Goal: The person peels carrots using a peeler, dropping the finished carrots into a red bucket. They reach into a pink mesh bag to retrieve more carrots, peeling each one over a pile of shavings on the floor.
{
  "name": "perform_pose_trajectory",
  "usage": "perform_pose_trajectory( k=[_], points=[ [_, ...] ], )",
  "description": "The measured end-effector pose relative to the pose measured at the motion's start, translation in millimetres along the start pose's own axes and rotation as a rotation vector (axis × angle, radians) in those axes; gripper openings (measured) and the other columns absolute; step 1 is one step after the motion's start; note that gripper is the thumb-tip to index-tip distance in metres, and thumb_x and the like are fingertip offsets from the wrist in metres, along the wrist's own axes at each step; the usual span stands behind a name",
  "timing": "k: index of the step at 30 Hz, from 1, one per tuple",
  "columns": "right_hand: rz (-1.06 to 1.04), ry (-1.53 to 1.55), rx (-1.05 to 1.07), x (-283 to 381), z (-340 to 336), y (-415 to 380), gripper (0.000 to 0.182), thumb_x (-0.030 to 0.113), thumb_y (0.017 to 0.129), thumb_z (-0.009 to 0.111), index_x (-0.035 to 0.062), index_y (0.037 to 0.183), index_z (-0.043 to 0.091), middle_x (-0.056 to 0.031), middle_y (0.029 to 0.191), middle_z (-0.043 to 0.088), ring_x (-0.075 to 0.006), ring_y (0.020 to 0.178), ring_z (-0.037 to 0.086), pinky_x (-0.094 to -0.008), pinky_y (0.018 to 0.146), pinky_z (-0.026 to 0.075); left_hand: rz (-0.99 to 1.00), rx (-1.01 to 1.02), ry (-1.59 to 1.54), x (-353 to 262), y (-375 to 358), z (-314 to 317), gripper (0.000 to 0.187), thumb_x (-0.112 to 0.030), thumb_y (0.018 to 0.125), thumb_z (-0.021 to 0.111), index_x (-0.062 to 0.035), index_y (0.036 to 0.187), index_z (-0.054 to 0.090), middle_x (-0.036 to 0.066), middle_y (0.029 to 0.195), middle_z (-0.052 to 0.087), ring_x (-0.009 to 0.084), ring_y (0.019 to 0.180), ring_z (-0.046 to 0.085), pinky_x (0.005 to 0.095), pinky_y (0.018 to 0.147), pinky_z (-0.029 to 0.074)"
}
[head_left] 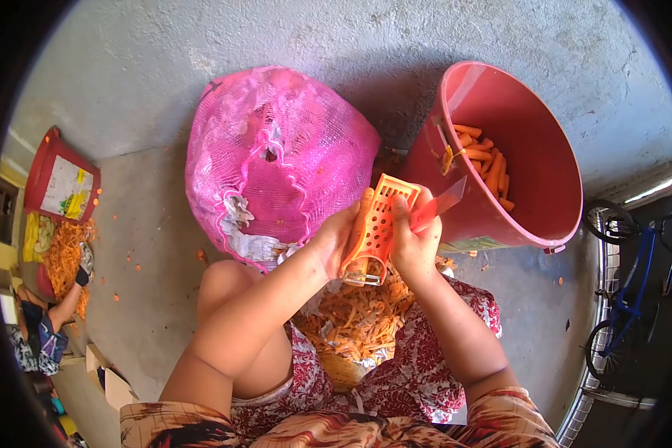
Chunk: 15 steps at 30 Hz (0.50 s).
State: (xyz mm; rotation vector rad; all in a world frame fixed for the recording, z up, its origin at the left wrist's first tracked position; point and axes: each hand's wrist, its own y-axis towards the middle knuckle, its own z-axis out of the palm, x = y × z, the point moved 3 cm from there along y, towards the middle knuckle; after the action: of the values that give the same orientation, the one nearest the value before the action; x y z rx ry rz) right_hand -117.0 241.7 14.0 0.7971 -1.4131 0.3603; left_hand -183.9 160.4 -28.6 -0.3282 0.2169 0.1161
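Note:
Between my hands is an orange plastic peeler (381, 224) with grater holes, its metal blade toward me. My left hand (336, 237) is closed along the peeler's left side. An orange piece, perhaps a carrot, shows partly behind the blade; my fingers and the peeler hide the rest. My right hand (416, 250) grips the peeler's right side with the thumb on its face. A small knife (449, 198) with a red handle sticks out of that same hand, blade pointing up and right. Below, orange peelings (358, 317) lie heaped between my legs.
A red bucket (455, 216) with peeled carrots (489, 166) inside tilts at right. Beside it stands a pink mesh sack (284, 149) with paper at its opening. At far left, another person's arm (66, 306) is near more peelings and a red bucket (41, 172). A blue bicycle (635, 291) stands right.

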Motion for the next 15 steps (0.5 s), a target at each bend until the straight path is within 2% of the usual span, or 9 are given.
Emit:
perform_pose_trajectory(
  k=[1,5,8,10,11,12,13,14,15],
  points=[
    [-0.013,-0.022,-0.009,1,0,0,0.012,0.012,0.083,0.049,0.0004,0.086,0.048,-0.0073,0.070,0.055,-0.0122,0.063,0.053,-0.0262,0.058,0.043,-0.017,0.020,-0.011,0,1,-4,0.033,-0.026,0.083,0.045,-0.0003,0.104,0.047,0.012,0.093,0.057,0.0200,0.081,0.059,0.0331,0.071,0.050],
    [-0.047,-0.087,0.010,2,0,-2,0.012,0.011,0.082,0.050,0.0001,0.086,0.048,-0.0084,0.069,0.056,-0.0123,0.062,0.054,-0.0261,0.057,0.043,-0.033,0.043,-0.017,2,5,-15,0.033,-0.026,0.084,0.044,-0.0003,0.104,0.047,0.013,0.094,0.057,0.0212,0.085,0.058,0.0347,0.075,0.049],
    [-0.030,-0.116,-0.037,-5,-3,0,0.011,0.010,0.082,0.049,-0.0004,0.086,0.049,-0.0085,0.069,0.056,-0.0112,0.062,0.053,-0.0255,0.057,0.043,0.020,-0.171,0.114,2,-4,10,0.032,-0.030,0.085,0.042,-0.0018,0.098,0.049,0.010,0.085,0.057,0.0177,0.073,0.058,0.0325,0.063,0.050],
    [-0.041,-0.137,-0.093,-11,-8,8,0.009,0.008,0.082,0.049,-0.0005,0.085,0.049,-0.0069,0.068,0.055,-0.0096,0.061,0.051,-0.0246,0.056,0.042,-0.141,-0.034,0.131,8,-2,5,0.032,-0.034,0.085,0.041,-0.0041,0.094,0.049,0.007,0.077,0.054,0.0154,0.064,0.053,0.0289,0.054,0.045],
    [-0.022,-0.089,-0.148,-13,-15,17,0.007,0.006,0.081,0.049,-0.0005,0.084,0.049,-0.0040,0.066,0.052,-0.0075,0.060,0.046,-0.0232,0.055,0.040,-0.221,0.035,0.139,11,-2,3,0.033,-0.036,0.085,0.040,-0.0052,0.092,0.049,0.006,0.074,0.052,0.0142,0.060,0.050,0.0271,0.049,0.042],
    [-0.025,-0.157,-0.229,-20,-26,27,0.006,0.006,0.082,0.048,0.0004,0.083,0.049,-0.0017,0.065,0.048,-0.0065,0.060,0.042,-0.0226,0.053,0.038,-0.211,-0.160,0.225,14,-4,8,0.035,-0.041,0.085,0.037,-0.0081,0.089,0.048,0.004,0.072,0.047,0.0125,0.059,0.042,0.0240,0.048,0.034],
    [-0.033,-0.182,-0.309,-27,-39,37,0.006,0.008,0.082,0.048,0.0012,0.082,0.049,-0.0022,0.065,0.048,-0.0070,0.060,0.043,-0.0226,0.053,0.038,-0.255,-0.051,0.165,16,-3,2,0.035,-0.042,0.085,0.037,-0.0089,0.090,0.047,0.005,0.075,0.047,0.0134,0.063,0.043,0.0248,0.050,0.035],
    [-0.204,-0.357,-0.407,-34,-56,50,0.010,0.011,0.083,0.048,0.0020,0.081,0.049,-0.0015,0.064,0.046,-0.0068,0.059,0.043,-0.0222,0.053,0.037,-0.298,0.057,0.104,18,-3,-6,0.035,-0.042,0.085,0.036,-0.0097,0.091,0.047,0.005,0.079,0.048,0.0143,0.067,0.045,0.0257,0.052,0.037],
    [-0.080,-0.198,-0.497,-31,-69,57,0.012,0.013,0.084,0.049,0.0024,0.079,0.048,-0.0006,0.063,0.045,-0.0066,0.057,0.042,-0.0220,0.052,0.037,-0.329,0.047,0.103,19,-4,-9,0.033,-0.041,0.085,0.036,-0.0095,0.091,0.046,0.006,0.080,0.048,0.0147,0.069,0.045,0.0269,0.054,0.038]
  ],
)
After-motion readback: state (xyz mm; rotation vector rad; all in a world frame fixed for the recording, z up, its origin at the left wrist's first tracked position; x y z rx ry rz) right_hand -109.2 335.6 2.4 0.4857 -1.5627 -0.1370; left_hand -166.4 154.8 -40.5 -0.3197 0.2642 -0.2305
